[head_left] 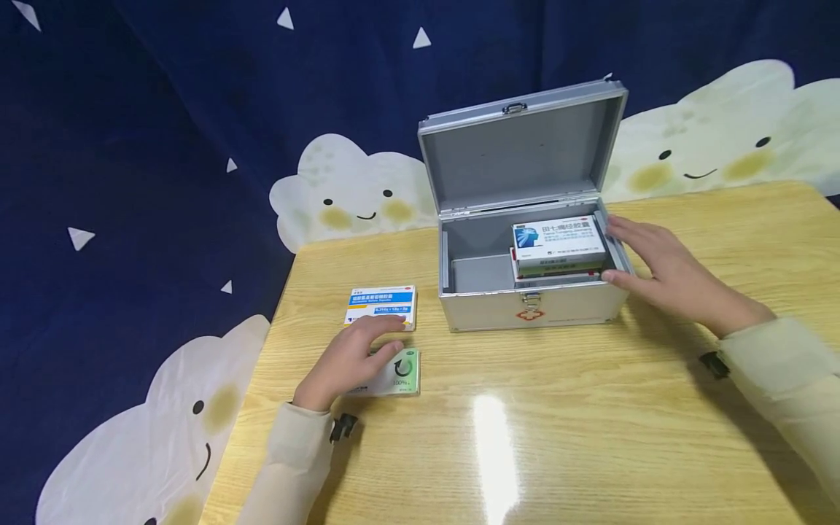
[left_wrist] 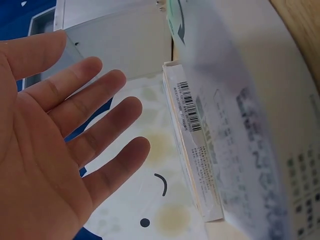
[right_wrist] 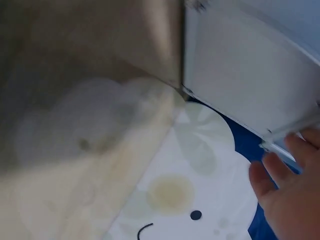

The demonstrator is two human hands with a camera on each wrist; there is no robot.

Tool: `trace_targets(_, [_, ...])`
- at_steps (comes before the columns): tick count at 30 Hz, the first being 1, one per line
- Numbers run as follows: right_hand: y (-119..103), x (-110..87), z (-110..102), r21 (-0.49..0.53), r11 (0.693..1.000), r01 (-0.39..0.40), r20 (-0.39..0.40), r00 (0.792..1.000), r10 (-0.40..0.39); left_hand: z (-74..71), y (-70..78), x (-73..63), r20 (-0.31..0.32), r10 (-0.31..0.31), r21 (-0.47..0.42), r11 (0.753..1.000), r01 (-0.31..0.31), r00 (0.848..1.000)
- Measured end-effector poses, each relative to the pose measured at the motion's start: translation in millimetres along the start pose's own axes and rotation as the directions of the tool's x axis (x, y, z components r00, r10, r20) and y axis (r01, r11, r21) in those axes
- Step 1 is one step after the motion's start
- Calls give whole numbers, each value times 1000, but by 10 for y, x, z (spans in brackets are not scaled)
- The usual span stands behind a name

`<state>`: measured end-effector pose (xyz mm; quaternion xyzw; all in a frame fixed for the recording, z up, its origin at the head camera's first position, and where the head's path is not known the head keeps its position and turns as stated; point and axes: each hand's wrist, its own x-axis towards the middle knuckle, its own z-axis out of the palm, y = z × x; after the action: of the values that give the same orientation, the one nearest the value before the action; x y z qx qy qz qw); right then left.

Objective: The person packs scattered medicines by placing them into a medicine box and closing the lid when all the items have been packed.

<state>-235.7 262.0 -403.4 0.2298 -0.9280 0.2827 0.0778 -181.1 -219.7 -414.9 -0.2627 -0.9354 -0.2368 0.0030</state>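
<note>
Firstly, the left hand is found at the left of the wooden tabletop, over a blue-and-white box and a green-and-white box, its fingers extended and spread, gripping neither. The blue-and-white box lies flat, farther off, with printed blue bands and a small orange mark; the fingers cover part of its near side. The green-and-white box, also flat, shows a dark curved arrow and the print "100%"; its left portion is hidden beneath the hand. To the right stands a silver metal case, its lid raised, with a front latch and a red cross emblem. In its right half a white carton with a blue picture panel lies on other boxes. The right hand is at the case's right end, thumb and fingers wide apart, tips at the rim; whether they press on it cannot be told. As to edges, the tabletop's left edge runs outside both flat boxes, beside a dark blue curtain. A strip of wood separates them from the case. Inside, grey floor is exposed left of the carton. A broad stretch of wood extends before the case.
</note>
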Motion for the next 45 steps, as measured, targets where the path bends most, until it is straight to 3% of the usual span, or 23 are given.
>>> trace_targets(5, [-4,-22,26,19,1000,11,-43,999,-10,-46,25,24,-6,-1,-14,1000,1,1000])
trace_targets(14, [-42,-44,61,59,998,-25,-10,1000,25,-31,21,-35,24,-27,-14,1000,27,999])
trace_targets(33, [-6,-38,43,85,996,-25,13,1000,25,9,26,-94,25,-69,-49,996,71,997])
trace_targets(45, [-5,-53,35,67,997,-37,27,999,36,27,48,-138,12,-100,-19,995,101,995])
